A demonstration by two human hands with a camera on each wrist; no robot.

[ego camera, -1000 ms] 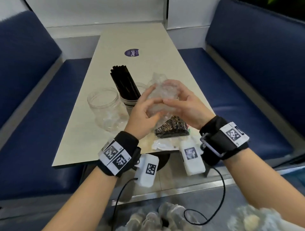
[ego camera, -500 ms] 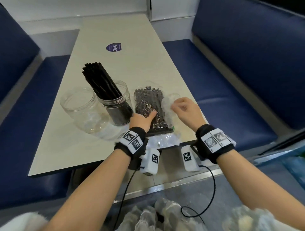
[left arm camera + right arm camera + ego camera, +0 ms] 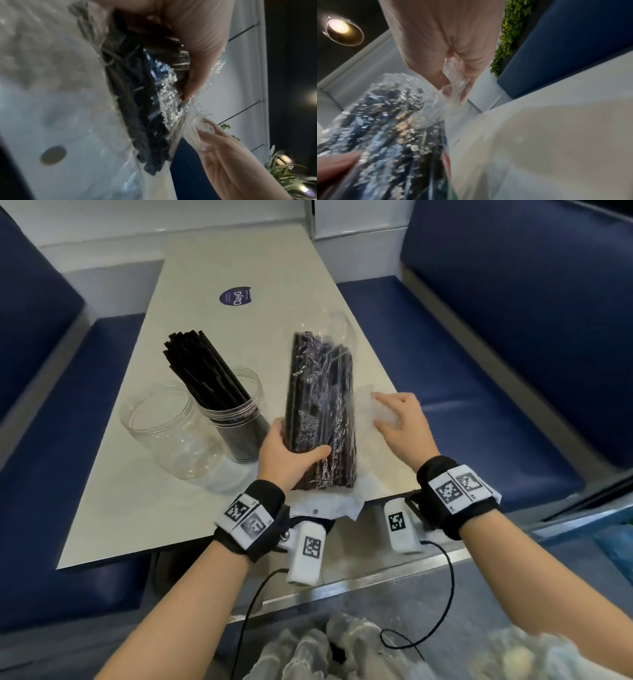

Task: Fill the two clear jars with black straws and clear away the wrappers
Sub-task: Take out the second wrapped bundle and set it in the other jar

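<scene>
My left hand (image 3: 291,455) grips the near end of a wrapped pack of black straws (image 3: 320,409), tilted up off the table; the same pack (image 3: 145,115) fills the left wrist view. My right hand (image 3: 397,419) pinches a crumpled clear wrapper (image 3: 383,414) just right of the pack, and the wrapper (image 3: 452,81) shows between its fingers in the right wrist view. Two clear jars stand left of the pack: the empty jar (image 3: 171,426) and the jar with loose black straws (image 3: 236,419) leaning out of it.
The beige table (image 3: 144,501) runs between blue bench seats (image 3: 462,385). A purple round sticker (image 3: 235,296) lies at its far end. White paper (image 3: 329,505) hangs over the near edge under the pack. More crumpled plastic (image 3: 342,652) lies low in the head view.
The wrapper ball that both hands held a second ago stays in my right hand beside the pack. My left hand took hold of the straw pack and raised its far end.
</scene>
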